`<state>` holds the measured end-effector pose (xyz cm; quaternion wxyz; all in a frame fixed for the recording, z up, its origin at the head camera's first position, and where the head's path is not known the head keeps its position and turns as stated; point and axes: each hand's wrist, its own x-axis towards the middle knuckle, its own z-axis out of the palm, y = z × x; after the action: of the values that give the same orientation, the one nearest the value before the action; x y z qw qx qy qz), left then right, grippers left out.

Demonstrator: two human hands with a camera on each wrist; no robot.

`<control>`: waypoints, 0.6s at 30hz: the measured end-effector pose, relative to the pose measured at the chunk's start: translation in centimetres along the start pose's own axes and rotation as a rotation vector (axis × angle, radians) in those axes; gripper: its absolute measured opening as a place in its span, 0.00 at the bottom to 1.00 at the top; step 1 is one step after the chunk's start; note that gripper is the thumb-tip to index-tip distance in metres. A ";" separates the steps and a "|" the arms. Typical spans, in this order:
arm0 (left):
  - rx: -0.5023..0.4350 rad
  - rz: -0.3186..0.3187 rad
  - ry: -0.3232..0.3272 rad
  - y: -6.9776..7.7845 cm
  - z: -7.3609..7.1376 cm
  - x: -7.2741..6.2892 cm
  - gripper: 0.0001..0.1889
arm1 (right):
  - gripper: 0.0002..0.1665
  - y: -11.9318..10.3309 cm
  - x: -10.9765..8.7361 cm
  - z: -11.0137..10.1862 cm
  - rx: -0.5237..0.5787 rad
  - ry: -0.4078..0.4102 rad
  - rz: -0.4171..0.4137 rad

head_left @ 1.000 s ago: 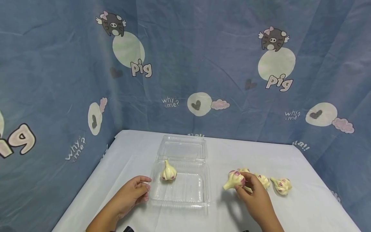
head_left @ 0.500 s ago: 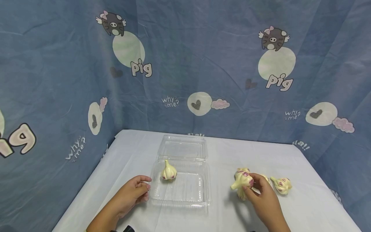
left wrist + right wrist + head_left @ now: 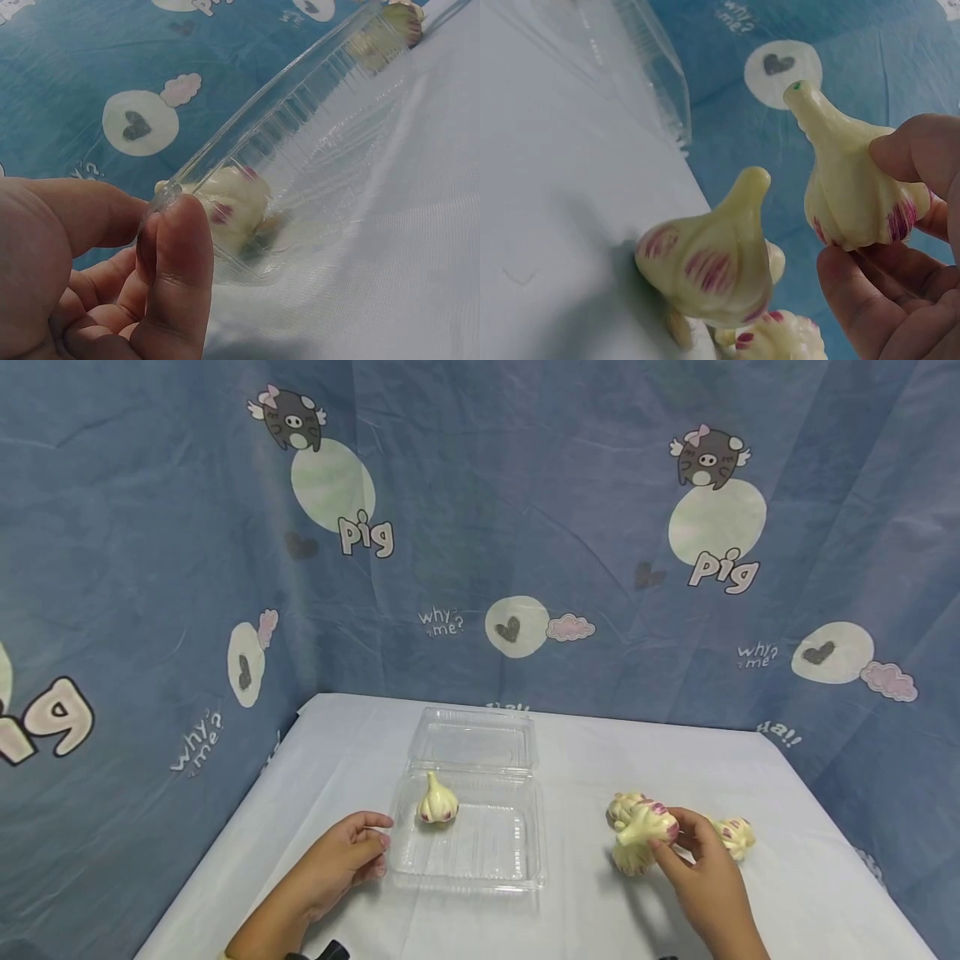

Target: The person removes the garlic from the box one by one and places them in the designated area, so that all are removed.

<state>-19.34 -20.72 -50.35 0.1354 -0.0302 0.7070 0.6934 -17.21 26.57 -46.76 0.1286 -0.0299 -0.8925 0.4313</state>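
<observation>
My right hand [image 3: 705,872] holds a cream garlic bulb [image 3: 654,820] with purple patches, thumb and fingers at its rounded end. In the right wrist view this held bulb [image 3: 859,176] has its stem upward, beside another garlic bulb [image 3: 712,262]. A clear plastic clamshell box [image 3: 480,852] lies with its lid folded back. My left hand [image 3: 341,864] pinches the box's left rim, thumb and finger on the edge [image 3: 172,191] in the left wrist view. Inside the box, at its back left, sits one garlic bulb [image 3: 437,806].
Around and below the held bulb lie other garlic bulbs: one behind [image 3: 621,806], one in front [image 3: 632,858], and one to the right [image 3: 738,837] partly behind my hand. White cloth [image 3: 570,893] covers the table. A blue printed curtain [image 3: 600,543] hangs behind it.
My right hand has moved right with the garlic bulb, which now overlaps the bulbs on the table in the head view. The left hand stays at the box's rim.
</observation>
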 end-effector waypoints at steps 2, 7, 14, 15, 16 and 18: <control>-0.001 0.001 -0.002 0.0 0.0 0.0 0.22 | 0.32 0.2 0.0 -0.2 -0.011 0.011 0.004; 0.000 -0.001 -0.003 0.0 0.0 0.0 0.23 | 0.33 0.8 0.1 -0.6 -0.038 0.018 0.011; -0.003 -0.003 -0.013 0.0 0.0 -0.1 0.22 | 0.36 1.3 0.1 -1.0 -0.044 -0.022 0.018; -0.004 -0.002 -0.014 0.0 0.0 0.0 0.23 | 0.37 1.3 0.1 -1.0 -0.044 -0.028 0.020; -0.004 -0.002 -0.012 0.0 0.0 -0.1 0.23 | 0.37 1.3 0.1 -1.1 -0.047 -0.034 0.018; -0.005 -0.002 -0.014 0.0 0.0 -0.1 0.23 | 0.38 1.5 0.0 -1.3 -0.049 -0.055 0.016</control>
<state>-19.29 -20.72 -50.32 0.1410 -0.0264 0.7043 0.6953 -17.00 28.52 -47.10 0.1000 -0.0283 -0.9057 0.4109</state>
